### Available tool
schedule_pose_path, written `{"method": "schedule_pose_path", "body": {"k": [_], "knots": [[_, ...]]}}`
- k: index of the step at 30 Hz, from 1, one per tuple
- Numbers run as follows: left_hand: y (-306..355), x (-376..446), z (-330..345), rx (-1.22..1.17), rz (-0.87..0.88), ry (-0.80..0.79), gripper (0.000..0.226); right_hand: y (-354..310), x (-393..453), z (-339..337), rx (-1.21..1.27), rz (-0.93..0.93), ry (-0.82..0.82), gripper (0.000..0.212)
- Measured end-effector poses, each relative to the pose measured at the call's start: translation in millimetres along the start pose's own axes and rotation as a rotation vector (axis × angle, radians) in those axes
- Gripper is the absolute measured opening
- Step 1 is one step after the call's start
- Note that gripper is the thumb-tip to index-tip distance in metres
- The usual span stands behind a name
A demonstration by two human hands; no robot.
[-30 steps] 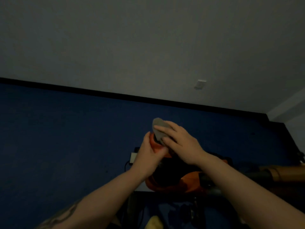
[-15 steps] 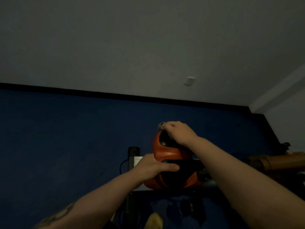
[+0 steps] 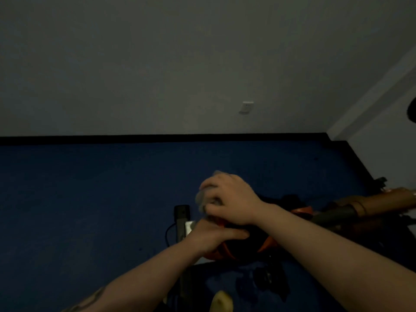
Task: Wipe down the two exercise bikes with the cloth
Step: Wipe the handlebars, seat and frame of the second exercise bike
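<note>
An orange and black console of an exercise bike (image 3: 245, 246) sits low in the middle of the dim view. My right hand (image 3: 229, 197) is closed over a grey cloth (image 3: 203, 195) and presses it on the top left of the console. My left hand (image 3: 211, 235) grips the console's left side, thumb lying across its front. Most of the console is hidden under my hands and forearms. A brown padded handlebar (image 3: 369, 204) of the bike reaches out to the right.
A blue lower wall with a black trim strip stands close behind the bike, grey wall above with a white switch plate (image 3: 246, 107). A black post with a cable (image 3: 181, 218) stands left of the console. A room corner lies at the right.
My right hand with the cloth slid from the console's top down toward its upper left side. My left hand stayed on the left side. The camera shifted slightly.
</note>
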State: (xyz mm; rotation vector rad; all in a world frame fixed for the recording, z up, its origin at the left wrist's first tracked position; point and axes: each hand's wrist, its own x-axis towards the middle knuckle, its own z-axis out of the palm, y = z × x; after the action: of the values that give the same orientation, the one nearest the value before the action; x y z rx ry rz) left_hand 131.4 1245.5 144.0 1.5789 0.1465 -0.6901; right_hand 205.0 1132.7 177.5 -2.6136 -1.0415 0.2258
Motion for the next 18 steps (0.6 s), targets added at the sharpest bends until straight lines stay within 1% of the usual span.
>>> {"method": "schedule_pose_path", "body": {"k": [1, 2, 3, 4, 5, 6, 7, 8, 9, 10, 11, 12, 13, 14, 15, 16, 17, 18], "knots": [[0, 1, -1, -0.003, -0.001, -0.005, 0.036, 7, -2, -2, 0.064, -0.036, -0.019, 0.031], [0, 2, -2, -0.037, -0.019, -0.019, 0.036, 13, 0, -5, 0.174, 0.055, -0.044, 0.028], [0, 2, -3, -0.075, -0.033, -0.031, 0.037, 19, 4, -7, 0.309, 0.221, -0.035, 0.025], [-1, 3, -3, -0.107, -0.032, -0.045, 0.04, 25, 11, -7, 0.372, 0.403, -0.021, 0.025], [-2, 3, -2, -0.12, -0.026, -0.052, 0.045, 24, 16, -7, 0.39, 0.555, -0.015, 0.028], [-3, 4, -2, -0.094, -0.008, -0.054, 0.052, 20, 17, -6, 0.315, 0.605, -0.007, 0.032], [-2, 4, -1, -0.046, 0.026, -0.053, 0.057, 14, 13, -2, 0.187, 0.544, 0.016, 0.036], [-3, 5, -1, 0.003, 0.08, -0.039, 0.059, 8, 2, 3, 0.086, 0.413, 0.056, 0.04], [-1, 4, -1, 0.042, 0.134, -0.005, 0.062, 2, -11, 7, 0.04, 0.28, 0.094, 0.045], [2, 2, -3, 0.077, 0.163, 0.044, 0.072, 1, -26, 8, 0.037, 0.211, 0.099, 0.047], [5, 1, -5, 0.125, 0.154, 0.095, 0.094, 7, -39, 6, 0.093, 0.239, 0.108, 0.046], [10, -1, -8, 0.202, 0.124, 0.137, 0.122, 14, -49, 1, 0.152, 0.346, 0.143, 0.04], [14, -2, -10, 0.31, 0.115, 0.166, 0.143, 22, -56, -2, 0.182, 0.504, 0.165, 0.03], [18, -2, -13, 0.418, 0.156, 0.175, 0.15, 32, -57, -5, 0.137, 0.637, 0.128, 0.028], [22, -1, -14, 0.507, 0.224, 0.162, 0.15, 39, -54, -10, 0.098, 0.771, 0.057, 0.031], [27, 1, -14, 0.533, 0.305, 0.149, 0.143, 45, -46, -9, 0.038, 0.833, -0.035, 0.031], [33, 4, -12, 0.482, 0.38, 0.154, 0.131, 43, -36, -9, -0.016, 0.822, -0.091, 0.031], [39, 9, -10, 0.379, 0.442, 0.182, 0.112, 38, -25, -6, -0.051, 0.789, -0.113, 0.033]]}}
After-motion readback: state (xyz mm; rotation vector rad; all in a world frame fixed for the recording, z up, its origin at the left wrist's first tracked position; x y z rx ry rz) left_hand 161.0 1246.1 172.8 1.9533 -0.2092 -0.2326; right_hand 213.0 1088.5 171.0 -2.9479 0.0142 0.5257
